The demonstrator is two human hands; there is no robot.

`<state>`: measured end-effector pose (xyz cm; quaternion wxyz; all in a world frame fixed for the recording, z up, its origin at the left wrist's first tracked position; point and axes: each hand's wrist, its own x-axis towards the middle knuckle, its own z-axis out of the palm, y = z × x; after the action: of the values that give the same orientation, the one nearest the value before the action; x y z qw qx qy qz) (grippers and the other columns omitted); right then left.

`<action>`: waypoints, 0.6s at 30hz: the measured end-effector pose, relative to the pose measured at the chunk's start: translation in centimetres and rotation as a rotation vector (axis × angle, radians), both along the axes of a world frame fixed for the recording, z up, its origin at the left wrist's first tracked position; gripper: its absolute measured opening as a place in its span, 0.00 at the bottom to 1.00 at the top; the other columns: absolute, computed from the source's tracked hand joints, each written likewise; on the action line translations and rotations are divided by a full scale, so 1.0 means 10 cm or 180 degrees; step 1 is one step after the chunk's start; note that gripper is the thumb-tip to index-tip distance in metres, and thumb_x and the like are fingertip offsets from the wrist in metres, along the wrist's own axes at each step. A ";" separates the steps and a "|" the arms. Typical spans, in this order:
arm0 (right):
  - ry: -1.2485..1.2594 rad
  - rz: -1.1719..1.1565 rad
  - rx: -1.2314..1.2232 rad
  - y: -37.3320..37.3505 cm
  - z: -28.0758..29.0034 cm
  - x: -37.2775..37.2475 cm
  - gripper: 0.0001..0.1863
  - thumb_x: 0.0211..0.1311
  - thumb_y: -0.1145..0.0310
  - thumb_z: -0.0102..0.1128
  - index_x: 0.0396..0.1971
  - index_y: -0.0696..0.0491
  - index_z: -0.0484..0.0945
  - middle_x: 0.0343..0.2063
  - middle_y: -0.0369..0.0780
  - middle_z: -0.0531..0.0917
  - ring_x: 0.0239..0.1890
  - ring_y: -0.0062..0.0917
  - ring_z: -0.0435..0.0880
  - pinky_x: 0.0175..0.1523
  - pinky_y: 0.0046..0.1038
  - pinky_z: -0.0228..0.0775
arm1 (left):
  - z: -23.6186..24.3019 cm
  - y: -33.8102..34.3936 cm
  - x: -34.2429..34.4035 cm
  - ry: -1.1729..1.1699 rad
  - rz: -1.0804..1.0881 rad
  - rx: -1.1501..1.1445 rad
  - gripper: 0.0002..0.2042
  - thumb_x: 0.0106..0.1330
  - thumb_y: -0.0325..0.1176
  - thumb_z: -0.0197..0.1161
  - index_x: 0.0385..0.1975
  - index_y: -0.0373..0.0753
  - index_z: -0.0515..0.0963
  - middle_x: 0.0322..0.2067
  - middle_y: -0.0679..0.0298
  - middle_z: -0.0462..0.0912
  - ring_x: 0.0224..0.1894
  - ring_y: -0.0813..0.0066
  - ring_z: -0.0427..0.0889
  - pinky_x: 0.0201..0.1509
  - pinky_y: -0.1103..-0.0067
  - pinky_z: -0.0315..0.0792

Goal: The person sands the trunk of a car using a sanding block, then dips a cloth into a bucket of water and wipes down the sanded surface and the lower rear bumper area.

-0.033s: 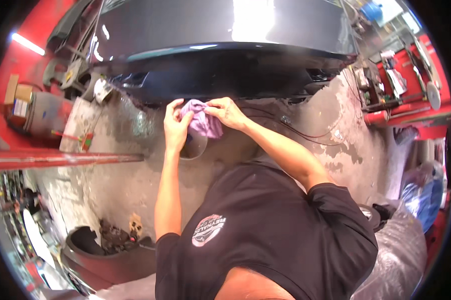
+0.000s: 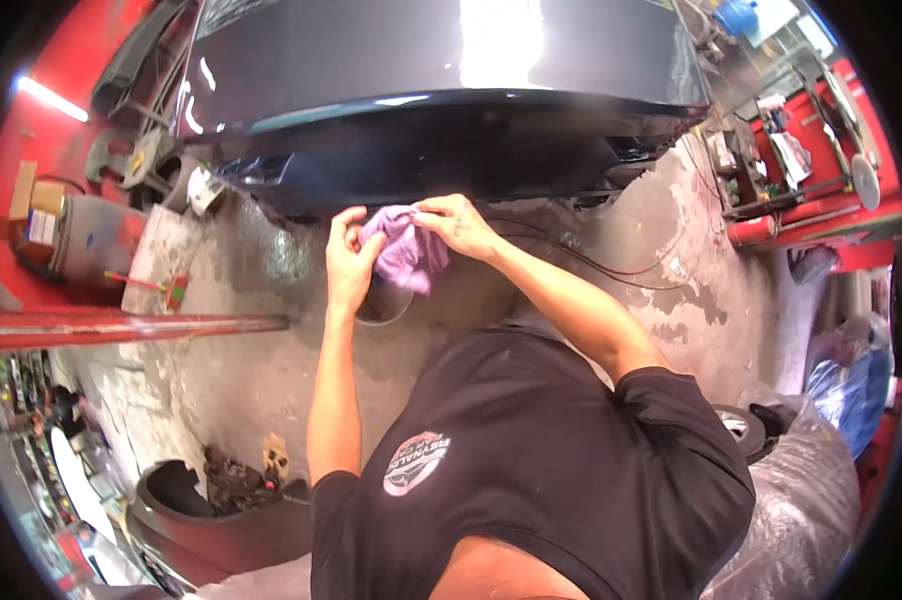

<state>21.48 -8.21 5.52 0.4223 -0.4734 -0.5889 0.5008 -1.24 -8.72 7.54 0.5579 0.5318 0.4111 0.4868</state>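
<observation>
A crumpled purple cloth (image 2: 406,250) hangs between my hands in front of a dark, glossy car body (image 2: 371,135). My left hand (image 2: 354,255) pinches its left side, fingers curled. My right hand (image 2: 451,225) grips its upper right corner between thumb and fingers. Below the cloth, a round bucket-like container (image 2: 386,310) sits on the floor, partly hidden by the cloth and my left hand.
Hoses (image 2: 621,275) lie on the stained concrete floor (image 2: 241,390). A red beam (image 2: 131,325) runs at left. Loose car parts (image 2: 191,510) lie lower left. Red racks with tools (image 2: 771,225) stand right, above plastic-covered items (image 2: 821,480).
The cloth has dropped slightly and hangs more loosely, its lower part reaching further down. My hands remain in nearly the same place.
</observation>
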 end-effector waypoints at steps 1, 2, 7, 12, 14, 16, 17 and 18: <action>0.0058 0.0009 0.0053 -0.02 0.13 0.05 0.16 0.67 0.63 0.63 0.46 0.59 0.85 0.34 0.39 0.88 0.36 0.22 0.84 0.43 0.29 0.76 | -0.05 0.00 -0.11 0.0326 -0.0146 0.0058 0.16 0.66 0.23 0.68 0.53 0.33 0.77 0.40 0.63 0.84 0.41 0.80 0.81 0.45 0.84 0.74; 0.0073 -0.0082 0.0085 -0.07 0.26 0.24 0.16 0.68 0.64 0.62 0.47 0.59 0.85 0.34 0.39 0.88 0.38 0.24 0.84 0.47 0.29 0.76 | -0.01 -0.01 0.00 0.0675 -0.0349 0.0272 0.14 0.66 0.24 0.68 0.51 0.33 0.79 0.40 0.64 0.85 0.41 0.79 0.81 0.46 0.83 0.75; 0.0041 -0.0234 0.0257 -0.39 0.77 0.83 0.16 0.67 0.63 0.62 0.47 0.59 0.82 0.31 0.38 0.83 0.36 0.21 0.79 0.45 0.26 0.73 | 0.25 -0.03 0.54 0.1150 -0.0229 0.0483 0.09 0.69 0.25 0.65 0.46 0.32 0.85 0.39 0.62 0.86 0.41 0.77 0.83 0.48 0.79 0.76; -0.0858 0.0044 0.0733 -0.58 0.83 1.52 0.14 0.61 0.69 0.68 0.46 0.55 0.84 0.31 0.39 0.81 0.34 0.25 0.79 0.43 0.28 0.74 | 0.57 -0.08 1.12 0.1326 -0.0104 0.1513 0.09 0.70 0.26 0.64 0.46 0.34 0.85 0.48 0.60 0.83 0.46 0.72 0.82 0.50 0.78 0.75; -0.1044 -0.0113 0.1093 -0.61 0.83 1.84 0.12 0.62 0.69 0.64 0.45 0.53 0.85 0.42 0.44 0.84 0.47 0.39 0.82 0.54 0.38 0.76 | 0.81 -0.21 1.41 0.1438 -0.0151 0.1401 0.09 0.70 0.25 0.64 0.46 0.36 0.86 0.49 0.59 0.82 0.49 0.71 0.82 0.52 0.79 0.74; -0.1342 -0.0506 0.1780 -0.62 0.85 2.11 0.14 0.61 0.75 0.61 0.46 0.52 0.86 0.47 0.44 0.83 0.53 0.39 0.80 0.59 0.38 0.74 | 0.98 -0.30 1.69 0.1452 -0.0228 0.1347 0.08 0.70 0.26 0.64 0.45 0.35 0.85 0.39 0.64 0.83 0.41 0.78 0.79 0.45 0.82 0.71; -0.1347 -0.0672 0.1907 -0.64 0.87 2.24 0.14 0.61 0.76 0.60 0.46 0.52 0.86 0.49 0.44 0.83 0.55 0.40 0.80 0.60 0.38 0.73 | 1.02 -0.35 1.83 0.1426 -0.0363 0.1077 0.07 0.70 0.27 0.65 0.45 0.34 0.85 0.35 0.66 0.82 0.37 0.80 0.78 0.42 0.83 0.70; -0.1290 -0.0785 0.1842 -0.66 0.92 2.34 0.15 0.60 0.78 0.60 0.46 0.52 0.86 0.50 0.45 0.82 0.56 0.42 0.79 0.61 0.37 0.73 | 1.04 -0.37 1.96 0.1436 -0.0381 0.1066 0.07 0.70 0.27 0.65 0.45 0.34 0.85 0.35 0.66 0.82 0.37 0.80 0.78 0.42 0.83 0.70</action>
<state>44.93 -14.84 14.68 0.4707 -0.4913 -0.7162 0.1552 18.32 -12.44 17.94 0.3844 0.7347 0.4066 0.3835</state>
